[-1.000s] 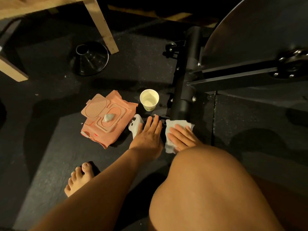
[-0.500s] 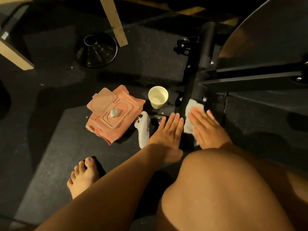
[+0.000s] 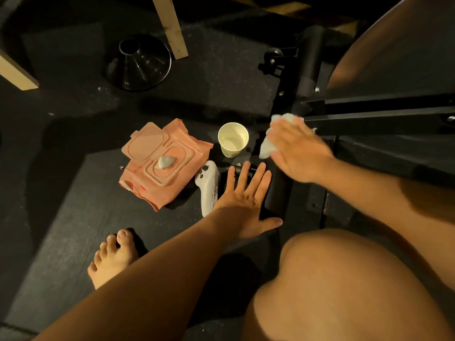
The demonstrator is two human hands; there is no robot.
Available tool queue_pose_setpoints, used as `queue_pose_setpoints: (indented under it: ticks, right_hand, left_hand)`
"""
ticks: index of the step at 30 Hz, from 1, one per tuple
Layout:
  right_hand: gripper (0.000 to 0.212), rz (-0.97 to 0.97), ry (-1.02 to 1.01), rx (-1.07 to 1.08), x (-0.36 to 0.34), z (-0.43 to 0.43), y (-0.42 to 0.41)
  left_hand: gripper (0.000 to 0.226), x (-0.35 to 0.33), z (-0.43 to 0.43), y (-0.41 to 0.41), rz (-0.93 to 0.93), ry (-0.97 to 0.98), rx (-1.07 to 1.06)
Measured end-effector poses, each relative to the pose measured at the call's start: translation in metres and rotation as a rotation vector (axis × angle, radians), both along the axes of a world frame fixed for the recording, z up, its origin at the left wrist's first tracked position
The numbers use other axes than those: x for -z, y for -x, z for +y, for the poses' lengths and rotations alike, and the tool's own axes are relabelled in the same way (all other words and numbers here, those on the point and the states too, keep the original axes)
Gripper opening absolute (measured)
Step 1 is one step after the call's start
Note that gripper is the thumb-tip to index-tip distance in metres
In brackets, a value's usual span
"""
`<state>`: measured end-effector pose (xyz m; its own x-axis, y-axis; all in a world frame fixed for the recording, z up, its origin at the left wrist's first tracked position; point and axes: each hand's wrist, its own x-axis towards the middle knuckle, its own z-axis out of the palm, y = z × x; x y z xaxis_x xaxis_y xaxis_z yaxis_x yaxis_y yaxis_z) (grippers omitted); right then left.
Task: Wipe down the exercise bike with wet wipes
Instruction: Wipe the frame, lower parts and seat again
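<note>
I see the black steel exercise bike (image 3: 384,112) filling the upper right, its round base tube (image 3: 305,77) running across the dark rubber floor (image 3: 73,205) towards my knee. My right hand (image 3: 299,153) lies flat on that tube where the frame bar meets it, fingers (image 3: 278,136) pressed together over a crumpled white wet wipe (image 3: 267,147), which shows at the fingertips and under the palm. My left hand (image 3: 243,205) rests open on the floor beside the tube's near end, fingers (image 3: 242,174) spread, holding nothing; I take it for a brace.

Left of it lie a white handheld controller (image 3: 208,188), a pink soft pack of wipes (image 3: 162,161) with its lid flipped open and a sheet poking up, and a pale paper cup (image 3: 232,139).

I judge the base tube is mid-wipe. Next I would carry the wipe further along towards the wheels, pressing firmly around the bolts.
</note>
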<state>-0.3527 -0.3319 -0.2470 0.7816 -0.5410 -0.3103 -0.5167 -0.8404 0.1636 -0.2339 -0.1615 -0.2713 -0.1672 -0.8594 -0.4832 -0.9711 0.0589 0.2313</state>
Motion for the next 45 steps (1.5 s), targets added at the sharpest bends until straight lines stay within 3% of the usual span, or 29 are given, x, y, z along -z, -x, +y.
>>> queue_pose_setpoints:
  ticks: [3,7,10,14,20,26,29,32,34,40,45]
  right_hand:
    - [0.06,0.033,0.081,0.111,-0.001,-0.024,-0.021]
    - [0.057,-0.073,0.018,0.1,0.001,0.033,0.001]
    - [0.065,0.037,-0.032,0.108,-0.001,0.011,-0.002]
    - [0.066,0.124,0.081,0.226,-0.003,-0.047,-0.039]
    - [0.068,0.158,0.048,0.27,0.005,0.004,-0.027]
    - [0.076,0.192,0.031,0.556,-0.007,-0.068,-0.061]
    - [0.082,0.105,0.06,0.606,0.01,-0.074,-0.06]
    - [0.083,0.127,0.063,0.698,0.015,-0.082,-0.071]
    - [0.082,0.109,0.03,0.806,0.016,-0.099,-0.084]
    - [0.081,-0.277,-0.06,1.049,0.025,-0.16,-0.099]
    - [0.083,-0.267,0.082,1.062,0.038,-0.193,-0.122]
  left_hand:
    - [0.107,0.003,-0.001,-0.002,0.003,0.004,0.0]
    - [0.107,0.008,0.001,-0.002,0.023,0.03,-0.024]
    - [0.106,0.007,0.001,-0.001,0.025,0.022,-0.025]
    - [0.105,0.006,-0.004,-0.003,0.032,-0.047,-0.007]
    - [0.106,0.009,-0.003,-0.003,0.043,-0.045,-0.024]
    - [0.11,0.006,-0.008,-0.006,0.072,-0.092,-0.006]
    - [0.114,-0.007,-0.015,0.002,0.025,-0.108,-0.019]
    - [0.116,-0.015,-0.025,0.014,-0.01,0.011,-0.03]
    - [0.114,-0.009,-0.029,0.015,0.056,0.06,-0.06]
    - [0.113,0.002,-0.028,0.009,0.195,0.101,-0.052]
    - [0.107,0.021,-0.028,0.015,0.232,0.21,-0.132]
